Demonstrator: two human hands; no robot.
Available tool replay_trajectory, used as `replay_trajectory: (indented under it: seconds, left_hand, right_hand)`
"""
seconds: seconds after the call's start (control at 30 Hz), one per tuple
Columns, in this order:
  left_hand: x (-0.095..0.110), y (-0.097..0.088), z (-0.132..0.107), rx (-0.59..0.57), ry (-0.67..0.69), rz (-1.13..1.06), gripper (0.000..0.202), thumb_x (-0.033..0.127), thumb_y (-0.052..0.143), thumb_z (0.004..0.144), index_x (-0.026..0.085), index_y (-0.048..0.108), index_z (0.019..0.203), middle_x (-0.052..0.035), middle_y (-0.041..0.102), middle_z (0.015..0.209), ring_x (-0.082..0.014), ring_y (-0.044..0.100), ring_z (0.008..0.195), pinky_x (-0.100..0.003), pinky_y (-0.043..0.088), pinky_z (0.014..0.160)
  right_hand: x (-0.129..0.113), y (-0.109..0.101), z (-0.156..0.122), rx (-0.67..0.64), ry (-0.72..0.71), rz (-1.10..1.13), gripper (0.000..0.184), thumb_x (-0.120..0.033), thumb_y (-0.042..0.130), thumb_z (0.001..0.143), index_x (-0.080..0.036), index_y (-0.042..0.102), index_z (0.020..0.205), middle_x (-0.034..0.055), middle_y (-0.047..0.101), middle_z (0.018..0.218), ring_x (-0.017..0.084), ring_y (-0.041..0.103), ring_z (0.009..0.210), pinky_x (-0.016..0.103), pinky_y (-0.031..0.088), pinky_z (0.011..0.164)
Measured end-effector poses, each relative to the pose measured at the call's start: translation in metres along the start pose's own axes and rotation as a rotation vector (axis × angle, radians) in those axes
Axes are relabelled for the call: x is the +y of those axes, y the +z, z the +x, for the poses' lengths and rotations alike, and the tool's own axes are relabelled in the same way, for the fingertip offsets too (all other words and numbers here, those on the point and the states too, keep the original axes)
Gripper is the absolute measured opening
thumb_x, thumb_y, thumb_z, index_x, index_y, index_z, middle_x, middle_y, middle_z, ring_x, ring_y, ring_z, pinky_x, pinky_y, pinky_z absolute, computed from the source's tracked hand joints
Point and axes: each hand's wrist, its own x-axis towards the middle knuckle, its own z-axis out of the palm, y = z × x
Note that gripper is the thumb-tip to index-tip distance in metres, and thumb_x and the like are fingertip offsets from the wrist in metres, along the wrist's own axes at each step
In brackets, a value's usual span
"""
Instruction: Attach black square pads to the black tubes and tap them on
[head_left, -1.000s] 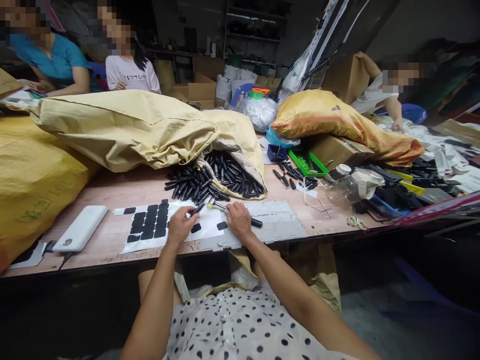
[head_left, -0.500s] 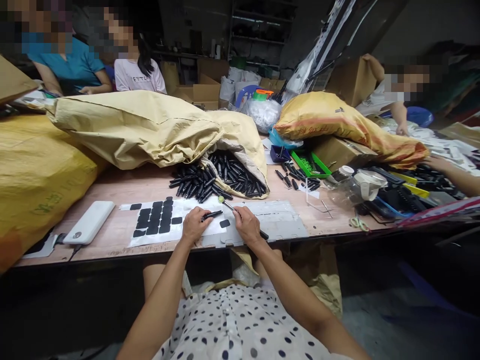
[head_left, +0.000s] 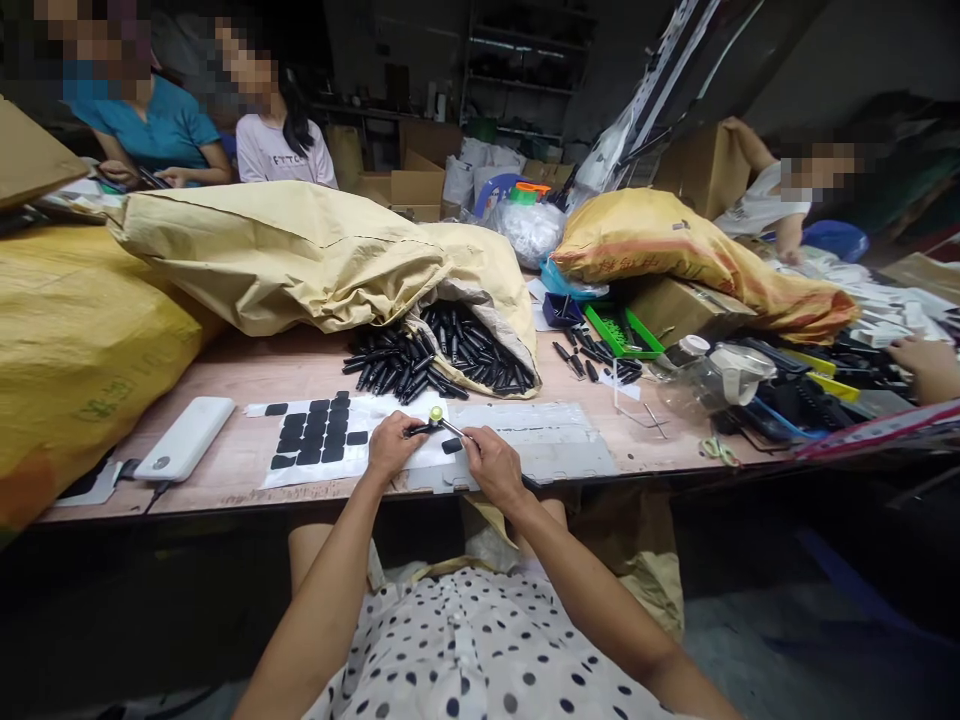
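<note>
My left hand (head_left: 391,447) is closed on a slim black pen-like piece (head_left: 415,430). My right hand (head_left: 493,466) grips a thin-shafted tool (head_left: 451,427) with a round yellow-green head, and that head lies over the black piece's right end. Whether the two touch I cannot tell. Under my hands, a white sheet (head_left: 300,480) bears rows of black rounded squares (head_left: 312,432). One single black square (head_left: 451,446) lies between my hands. Much of the tool's handle is hidden in my right palm.
Black pen-like pieces (head_left: 390,365) spill from a tan sack (head_left: 300,250). A grey board (head_left: 562,440) lies at right, and a white power bank (head_left: 185,438) at left. Further right are a green tray (head_left: 626,335), a clear jug (head_left: 694,385) and scissors (head_left: 718,452). Other people sit around the table.
The tool in my right hand has swung left and toward me, bringing its round head over the black piece. My left hand keeps its hold. At far right, another person's hand has shifted.
</note>
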Motion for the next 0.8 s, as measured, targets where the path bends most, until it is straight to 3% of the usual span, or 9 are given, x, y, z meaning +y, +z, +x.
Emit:
replay_trajectory:
  seconds: [0.33,0.57,0.8]
  left_hand:
    - [0.0,0.0,0.0,-0.002,0.031,0.023,0.007,0.028,0.073,0.079,0.027,0.077,0.084,0.0009,0.068,0.089,-0.019,0.064,0.087,-0.03,0.049,0.075]
    - [-0.002,0.0,0.0,-0.018,0.059,-0.017,0.018,0.029,0.073,0.078,0.028,0.079,0.094,-0.001,0.071,0.093,-0.0208,0.064,0.088,-0.033,0.052,0.079]
    - [0.001,-0.002,-0.004,-0.05,0.056,0.031,0.017,0.024,0.075,0.071,0.027,0.079,0.087,-0.0007,0.07,0.09,-0.0223,0.064,0.091,-0.035,0.051,0.082]
  right_hand:
    - [-0.012,0.01,-0.002,-0.032,-0.078,0.006,0.024,-0.026,0.053,0.098,-0.03,0.074,0.108,0.0011,0.074,0.097,0.017,0.067,0.09,0.024,0.049,0.076]
    - [0.005,0.017,0.023,0.075,-0.072,-0.105,0.027,-0.024,0.051,0.099,-0.029,0.073,0.113,0.0033,0.071,0.101,0.019,0.065,0.093,0.027,0.047,0.079]
    - [0.024,0.029,0.042,0.06,-0.13,-0.265,0.017,-0.023,0.057,0.096,-0.024,0.073,0.101,0.0078,0.067,0.096,0.023,0.056,0.093,0.031,0.04,0.077]
